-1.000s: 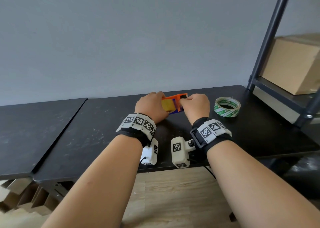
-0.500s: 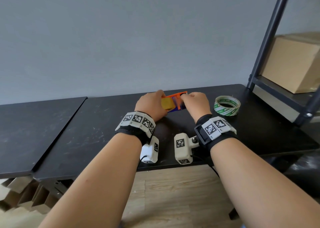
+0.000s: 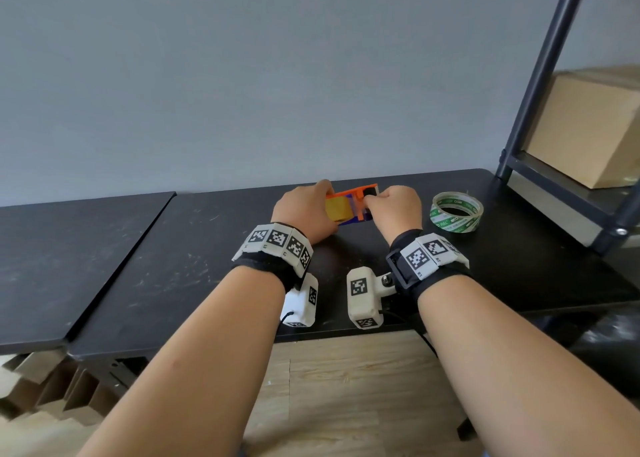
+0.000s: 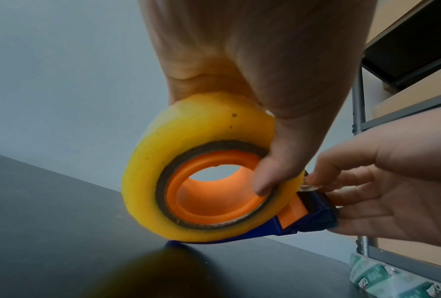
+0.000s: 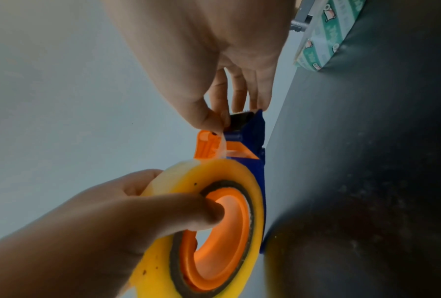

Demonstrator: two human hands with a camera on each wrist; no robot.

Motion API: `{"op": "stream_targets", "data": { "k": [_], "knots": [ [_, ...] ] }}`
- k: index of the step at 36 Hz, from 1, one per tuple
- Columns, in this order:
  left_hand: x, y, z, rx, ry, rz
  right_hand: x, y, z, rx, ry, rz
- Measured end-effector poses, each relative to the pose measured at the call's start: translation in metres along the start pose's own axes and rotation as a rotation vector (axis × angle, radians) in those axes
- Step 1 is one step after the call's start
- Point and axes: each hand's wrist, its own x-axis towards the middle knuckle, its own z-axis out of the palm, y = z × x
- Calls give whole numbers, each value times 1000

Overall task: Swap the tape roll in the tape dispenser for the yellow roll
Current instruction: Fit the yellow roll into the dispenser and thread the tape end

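The yellow tape roll [image 3: 337, 208] sits on the orange hub of the blue and orange tape dispenser [image 3: 360, 193], which stands on the black table [image 3: 173, 266]. My left hand [image 3: 308, 210] grips the yellow roll [image 4: 168, 161], with the thumb [image 4: 277, 161] across its side onto the hub. At the dispenser's front end [image 5: 252, 141], my right hand [image 5: 214, 119] pinches the clear loose tape end [image 5: 223, 145] beside the black roller. The other right fingers reach behind the dispenser head [image 4: 313, 219].
A green and white tape roll [image 3: 456, 212] lies flat on the table to the right of my right hand [image 3: 372, 200]. Further right stands a dark metal shelf [image 3: 554, 186] with a cardboard box [image 3: 588, 127]. A second black table [image 3: 52, 248] adjoins on the left.
Both hands stay on the dispenser. The right wrist has swung a little to the right and the hand has drawn back slightly, so the black roller at the front now shows.
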Motion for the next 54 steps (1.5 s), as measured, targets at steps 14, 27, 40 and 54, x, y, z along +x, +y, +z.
{"op": "stream_targets", "data": {
  "k": [14,27,40,54],
  "knots": [
    [6,-2,-1,36,-44,8,11,4,8,-224,74,-155],
    [9,-10,-3,-53,-7,-16,13,3,0,-157,83,-154],
    [10,-10,-1,75,76,19,0,3,4,13,185,-44],
    [9,-3,9,174,126,42,4,-11,-3,201,51,-116]
  ]
}}
